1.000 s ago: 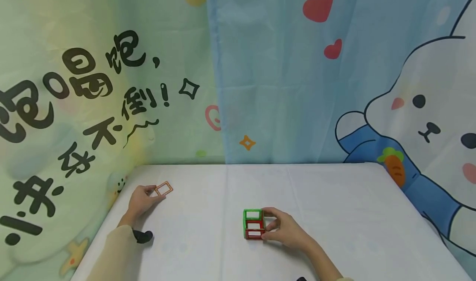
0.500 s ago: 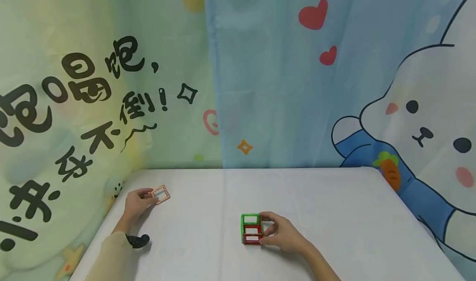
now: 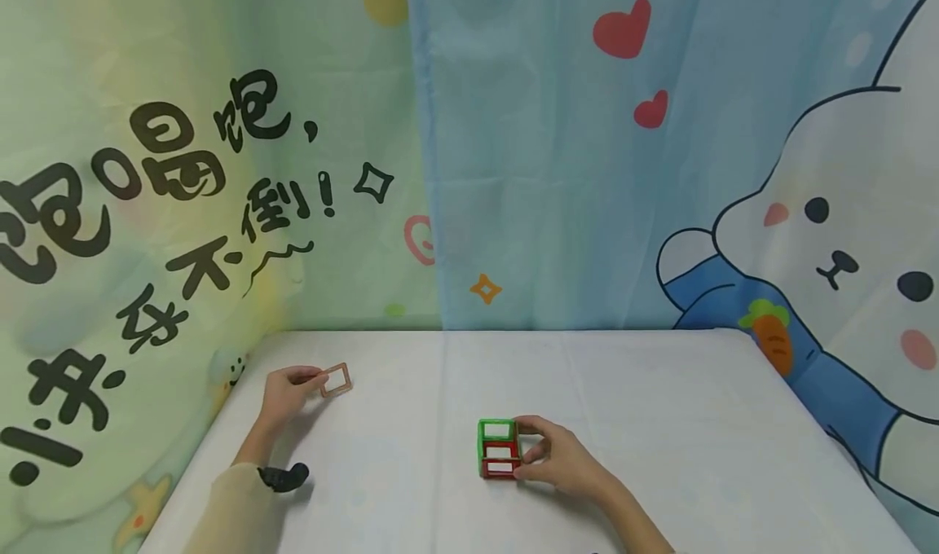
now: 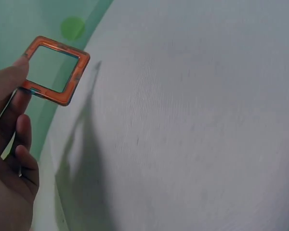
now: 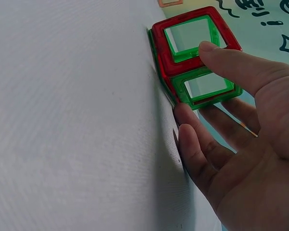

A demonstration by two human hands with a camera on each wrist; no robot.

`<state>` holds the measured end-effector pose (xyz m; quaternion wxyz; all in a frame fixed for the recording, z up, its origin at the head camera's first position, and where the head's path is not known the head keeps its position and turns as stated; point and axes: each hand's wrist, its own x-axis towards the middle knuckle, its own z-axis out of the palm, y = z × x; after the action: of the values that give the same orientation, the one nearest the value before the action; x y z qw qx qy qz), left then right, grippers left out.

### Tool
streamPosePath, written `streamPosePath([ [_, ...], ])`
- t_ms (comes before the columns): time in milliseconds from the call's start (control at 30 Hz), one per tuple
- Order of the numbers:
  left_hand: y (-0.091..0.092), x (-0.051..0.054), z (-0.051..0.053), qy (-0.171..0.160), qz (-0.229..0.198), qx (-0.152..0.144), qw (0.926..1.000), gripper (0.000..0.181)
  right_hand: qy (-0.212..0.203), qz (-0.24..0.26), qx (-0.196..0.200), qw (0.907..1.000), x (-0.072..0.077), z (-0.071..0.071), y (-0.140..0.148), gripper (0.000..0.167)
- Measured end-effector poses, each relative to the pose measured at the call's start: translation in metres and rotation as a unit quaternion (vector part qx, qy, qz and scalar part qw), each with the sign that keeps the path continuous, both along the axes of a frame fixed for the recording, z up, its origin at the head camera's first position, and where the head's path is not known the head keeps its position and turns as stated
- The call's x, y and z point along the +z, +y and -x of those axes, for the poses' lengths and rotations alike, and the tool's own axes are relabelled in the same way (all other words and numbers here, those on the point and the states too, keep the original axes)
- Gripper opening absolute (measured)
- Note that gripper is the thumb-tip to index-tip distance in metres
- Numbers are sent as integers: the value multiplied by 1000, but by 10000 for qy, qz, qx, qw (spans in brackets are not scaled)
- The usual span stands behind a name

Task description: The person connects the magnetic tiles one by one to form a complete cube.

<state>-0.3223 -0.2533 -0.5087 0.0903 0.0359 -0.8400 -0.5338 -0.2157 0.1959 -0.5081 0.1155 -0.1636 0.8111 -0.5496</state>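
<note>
In the head view my left hand (image 3: 288, 393) pinches an orange square magnetic tile (image 3: 345, 390) by one edge, above the table's far left part. The left wrist view shows this orange tile (image 4: 73, 87) as an open frame, thumb on one side and a finger behind. My right hand (image 3: 563, 459) grips a small box of red and green magnetic tiles (image 3: 480, 448) near the table's middle. Seen from the right wrist, the thumb lies on the red front tile (image 5: 160, 45) and other fingers are at the green side (image 5: 178, 86). The box stands on the white tabletop.
A white cloth covers the table (image 3: 660, 424). Behind it hangs a printed curtain (image 3: 543, 212) with hearts, lettering and a cartoon rabbit. A dark strap piece (image 3: 284, 478) sticks out at the left sleeve (image 3: 233, 509).
My left hand has shifted right with the orange tile, which is turned to another angle. The right hand and the tile box hold their place, while the head view has tilted slightly.
</note>
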Motion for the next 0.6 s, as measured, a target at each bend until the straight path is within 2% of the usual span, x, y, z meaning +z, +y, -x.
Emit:
streamPosePath([
  [167, 17, 3, -5, 260, -218, -210, 9992, 23, -6, -98, -32, 9999, -2, 1, 1, 74],
  [333, 38, 5, -10, 403, -331, -256, 9983, 22, 29, -169, -87, 9998, -2, 2, 1, 74],
  [600, 69, 8, -28, 588, -456, -417, 9964, 18, 28, -180, -58, 9998, -1, 1, 0, 73],
])
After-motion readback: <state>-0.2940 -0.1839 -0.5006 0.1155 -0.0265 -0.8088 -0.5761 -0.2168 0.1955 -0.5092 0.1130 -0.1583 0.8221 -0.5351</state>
